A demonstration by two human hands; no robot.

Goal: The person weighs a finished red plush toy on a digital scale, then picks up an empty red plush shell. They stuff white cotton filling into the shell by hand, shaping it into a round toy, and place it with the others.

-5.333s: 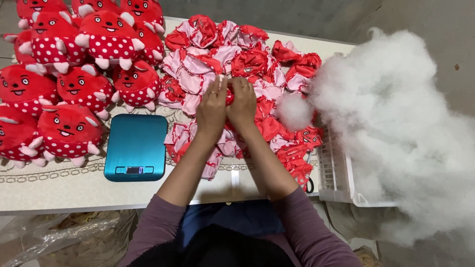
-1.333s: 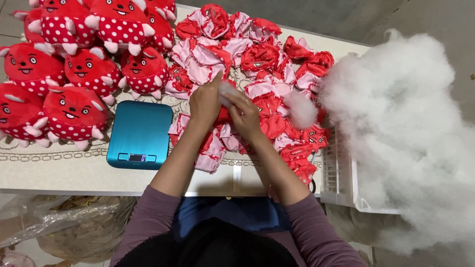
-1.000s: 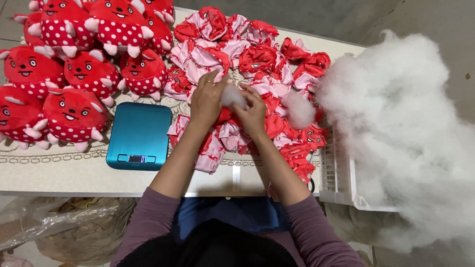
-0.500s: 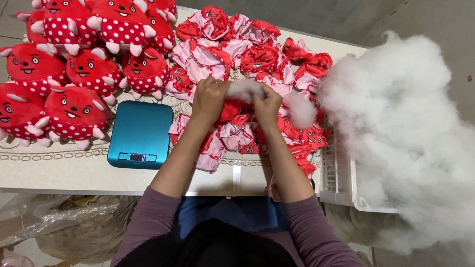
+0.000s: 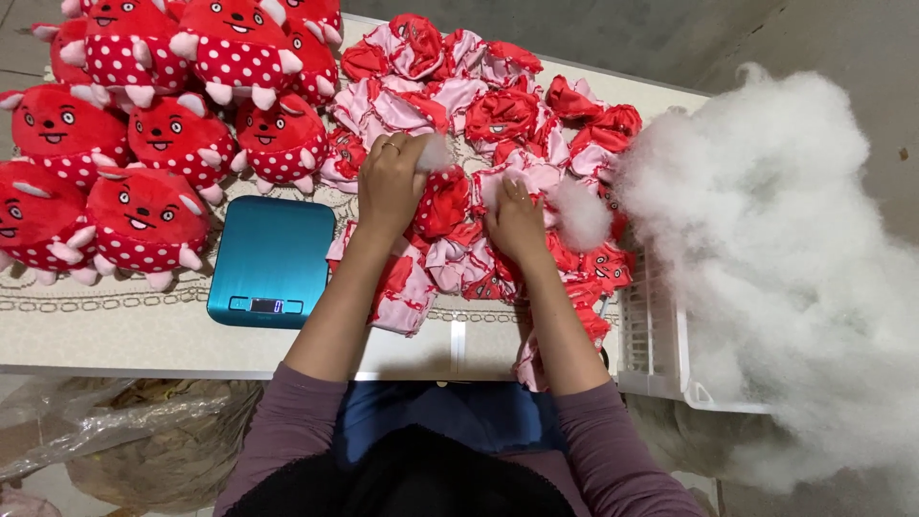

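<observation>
Overhead, head view: both hands busy at a red plush toy skin (image 5: 442, 203) among a heap of unstuffed red-and-pink skins (image 5: 479, 105).
Left hand (image 5: 391, 184) pinched shut on a small white tuft of stuffing fibre (image 5: 434, 153) at the skin's top; right hand (image 5: 515, 216) gripping the same skin from beside. Near left: flat teal kitchen scale (image 5: 273, 247), stuffed red polka-dot toys (image 5: 144, 144). Far right: big white fibre pile (image 5: 775, 249).

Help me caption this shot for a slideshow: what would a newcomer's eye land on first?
First, the huge white stuffing pile billowing at the right, spilling over a white crate. Next, the finished red plush toys with dotted bellies crowd the table's left, above a teal scale. In the middle, the left hand pinches a stuffing tuft over a limp red-and-pink toy skin, with the right hand beside it.
</observation>
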